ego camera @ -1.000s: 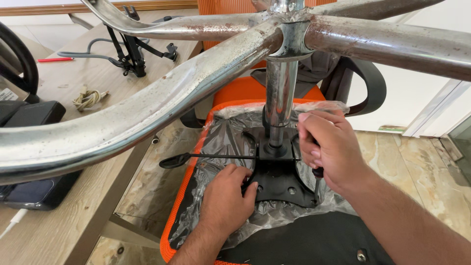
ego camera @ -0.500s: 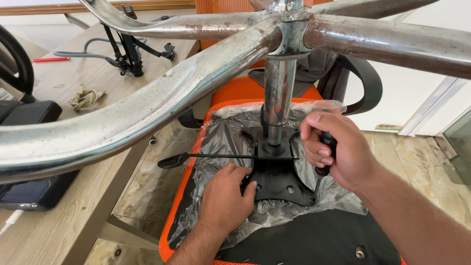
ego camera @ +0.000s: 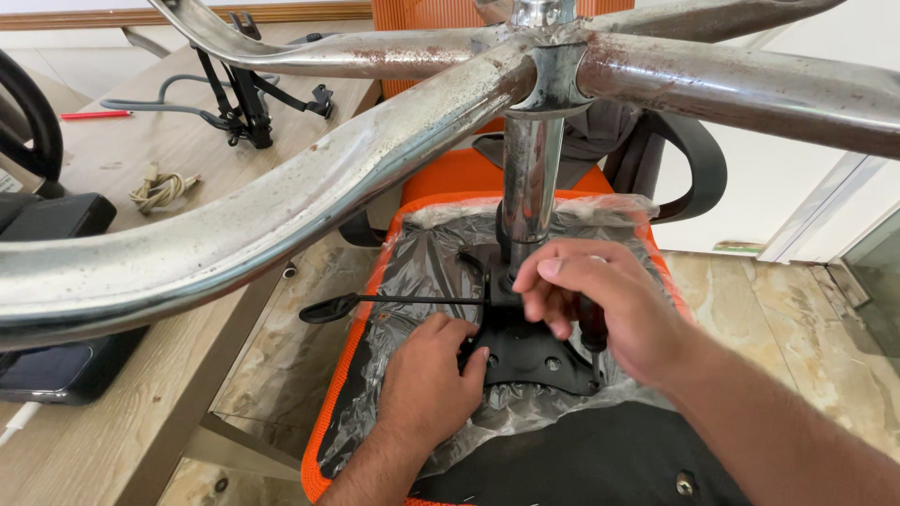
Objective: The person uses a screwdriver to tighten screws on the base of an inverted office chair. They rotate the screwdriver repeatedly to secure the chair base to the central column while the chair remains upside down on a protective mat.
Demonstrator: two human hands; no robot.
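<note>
Now the right hand (ego camera: 609, 314) wraps shut on a dark-handled screwdriver (ego camera: 592, 328) at the black mounting plate (ego camera: 525, 351)'s 3 o'clock edge — the left hand (ego camera: 427, 389) presses flat at 9 o'clock, gripping nothing. Crinkled plastic wrap (ego camera: 412, 272) looks slippery — a tilted tip could skid off the bolt.

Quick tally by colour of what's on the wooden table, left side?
Black: 3, a stand, a box, a slab
Red: 1, a pen
Beige: 1, a cord bundle
Grey: 1, a cable
Total: 6
</note>
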